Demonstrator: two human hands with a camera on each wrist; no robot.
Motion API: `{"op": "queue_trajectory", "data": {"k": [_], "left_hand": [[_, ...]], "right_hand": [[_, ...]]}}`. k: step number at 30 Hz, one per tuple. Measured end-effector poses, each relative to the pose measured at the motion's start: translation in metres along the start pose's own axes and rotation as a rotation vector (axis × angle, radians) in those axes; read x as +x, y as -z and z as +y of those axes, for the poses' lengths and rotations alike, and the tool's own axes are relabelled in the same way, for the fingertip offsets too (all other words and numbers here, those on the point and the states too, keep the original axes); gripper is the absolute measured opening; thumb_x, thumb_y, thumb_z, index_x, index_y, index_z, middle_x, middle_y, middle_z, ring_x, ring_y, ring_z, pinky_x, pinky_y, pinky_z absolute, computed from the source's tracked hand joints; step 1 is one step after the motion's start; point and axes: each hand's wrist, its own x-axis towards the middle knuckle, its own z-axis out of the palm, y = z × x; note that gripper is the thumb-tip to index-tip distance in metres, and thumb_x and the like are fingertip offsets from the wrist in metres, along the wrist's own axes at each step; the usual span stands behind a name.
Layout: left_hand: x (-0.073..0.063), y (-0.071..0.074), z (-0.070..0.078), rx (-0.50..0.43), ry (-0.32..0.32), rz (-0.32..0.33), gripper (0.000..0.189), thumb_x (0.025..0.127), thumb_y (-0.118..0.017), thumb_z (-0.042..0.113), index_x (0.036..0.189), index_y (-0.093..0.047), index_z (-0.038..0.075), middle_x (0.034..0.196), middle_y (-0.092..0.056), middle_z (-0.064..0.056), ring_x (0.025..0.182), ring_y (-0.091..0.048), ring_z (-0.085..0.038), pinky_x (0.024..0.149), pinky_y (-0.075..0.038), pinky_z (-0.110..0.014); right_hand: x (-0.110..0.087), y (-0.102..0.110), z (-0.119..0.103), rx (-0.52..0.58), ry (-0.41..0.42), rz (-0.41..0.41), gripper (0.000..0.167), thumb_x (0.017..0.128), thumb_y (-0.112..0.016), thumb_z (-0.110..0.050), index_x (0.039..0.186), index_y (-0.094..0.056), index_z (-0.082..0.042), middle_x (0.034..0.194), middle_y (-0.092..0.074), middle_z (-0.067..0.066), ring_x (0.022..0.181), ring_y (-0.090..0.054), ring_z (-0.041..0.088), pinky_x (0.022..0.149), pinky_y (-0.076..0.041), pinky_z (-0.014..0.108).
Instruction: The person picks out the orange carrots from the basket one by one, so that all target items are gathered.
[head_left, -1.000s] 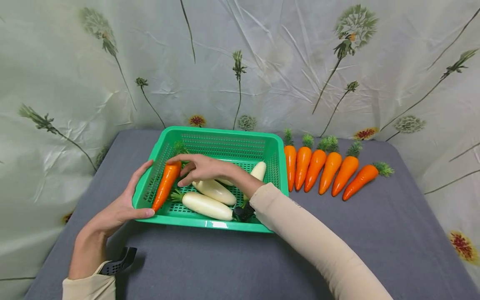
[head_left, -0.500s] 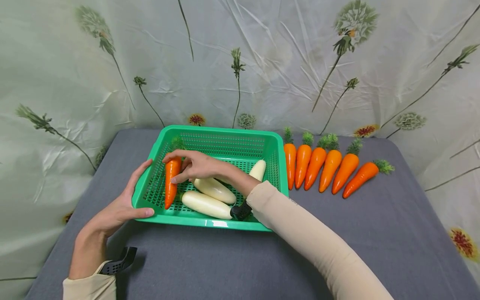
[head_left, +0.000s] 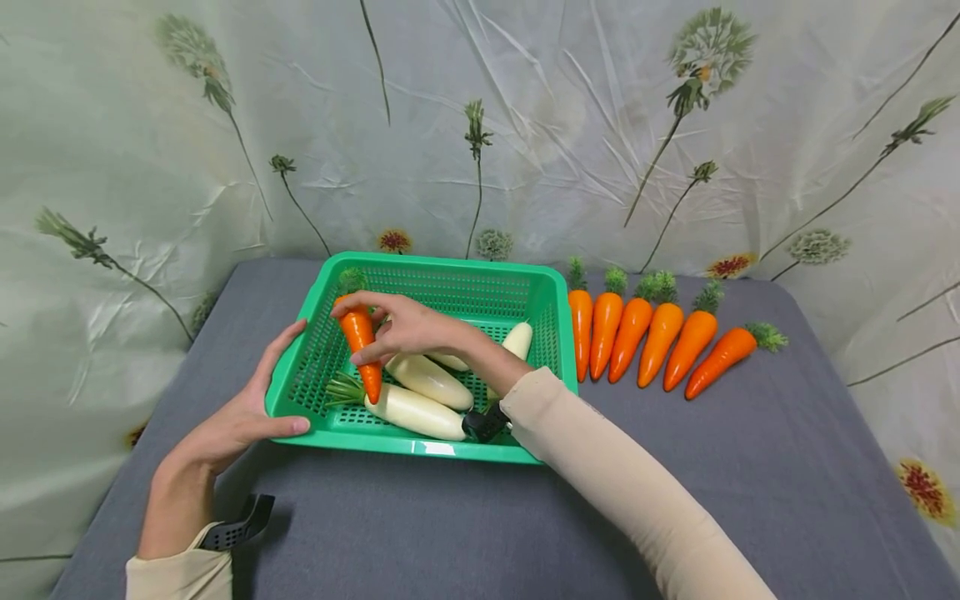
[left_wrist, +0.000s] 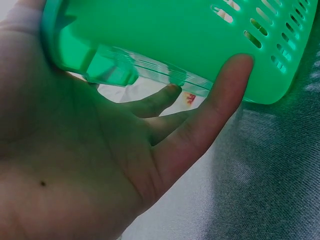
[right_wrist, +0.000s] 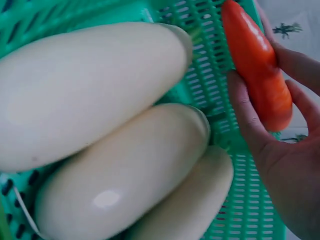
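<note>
My right hand pinches an orange carrot by its upper part, between thumb and fingers, over the left side of a green plastic basket. In the right wrist view the carrot is tilted, with the thumb on one side and fingers on the other. Several white radishes lie in the basket; the front radish has short green stems. My left hand holds the basket's left end, its thumb on the front rim. In the left wrist view one finger presses the basket's outer wall.
Right of the basket several orange carrots with green tops lie in a row on the grey cloth. Behind the table hangs a pale curtain printed with flowers. A black wrist strap is on the left wrist.
The right hand has closed on the carrot and lifted it from the basket's left wall. The carrot has moved right, its tip now over the front radish. The left hand stays put.
</note>
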Motion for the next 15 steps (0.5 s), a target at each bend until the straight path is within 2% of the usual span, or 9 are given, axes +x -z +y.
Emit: {"op": "queue_trajectory", "data": {"k": [7,15], "left_hand": [[-0.001,0.000,-0.004,-0.005,-0.004,0.007,0.117,0.086,-0.074,0.001,0.166,0.000,0.042,0.155,-0.022,-0.012,0.127,-0.046,-0.006,0.093,-0.044,-0.018],[0.000,-0.001,-0.002,-0.015,-0.008,0.001,0.117,0.086,-0.074,0.000,0.166,0.001,0.042,0.158,-0.017,-0.014,0.128,-0.045,-0.005,0.093,-0.043,-0.016]], "right_hand": [[-0.008,0.010,-0.006,-0.050,0.038,0.014,0.063,0.092,-0.079,-0.011,0.150,-0.054,-0.017,0.136,-0.056,0.009,0.115,-0.062,0.027,0.085,-0.063,0.044],[-0.019,0.025,-0.018,-0.094,0.068,0.067,0.065,0.093,-0.079,-0.014,0.152,-0.052,-0.021,0.144,-0.050,0.010,0.098,-0.073,0.026,0.090,-0.060,0.049]]}}
